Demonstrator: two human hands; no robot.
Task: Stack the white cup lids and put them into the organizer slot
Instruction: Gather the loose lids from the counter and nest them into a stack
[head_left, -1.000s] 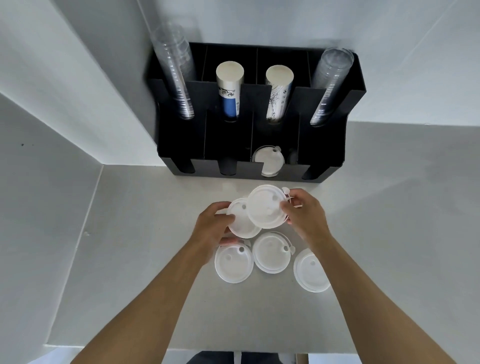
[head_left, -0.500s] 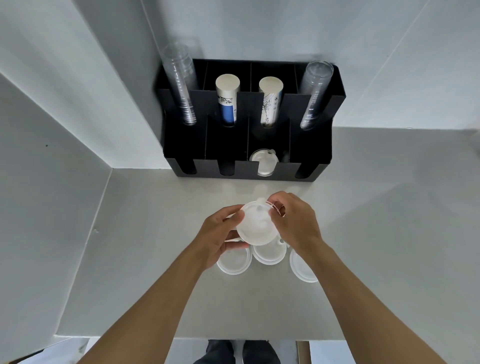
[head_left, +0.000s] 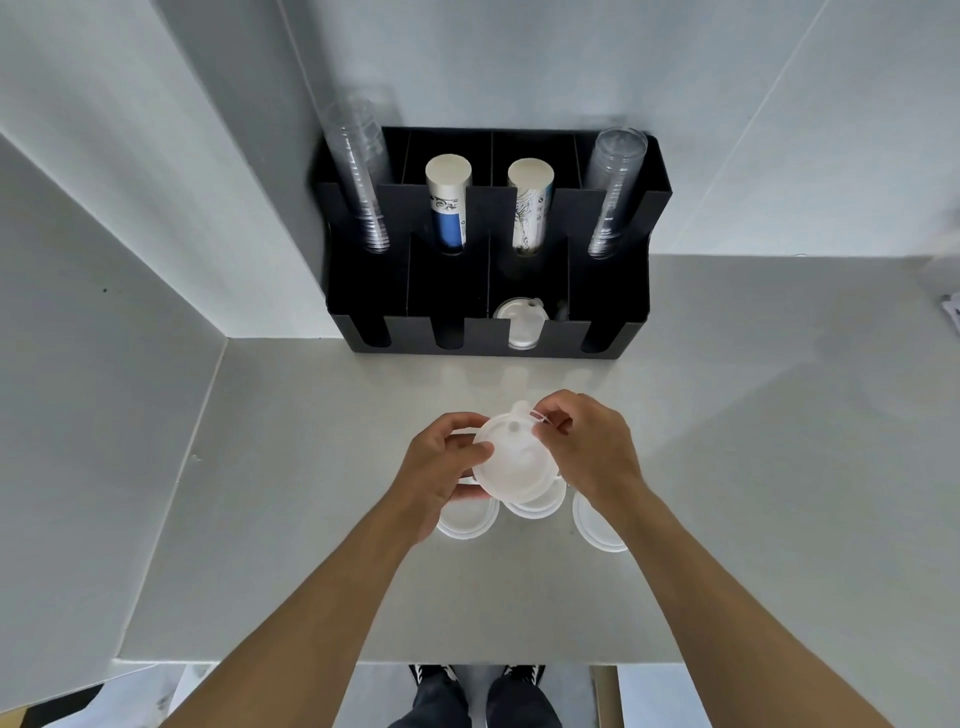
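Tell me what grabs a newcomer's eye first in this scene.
First, the two hands, left hand and right hand, holding white lids together above the grey counter. Three loose lids lie beneath them. Behind stands the black organizer with cup stacks and one lid in its front slot.

White cup lids (head_left: 515, 462) over a pale grey bench (head_left: 753, 467); black organizer (head_left: 488, 270) holds a blue-banded paper cup stack (head_left: 448, 205), another line-printed (head_left: 529, 205).
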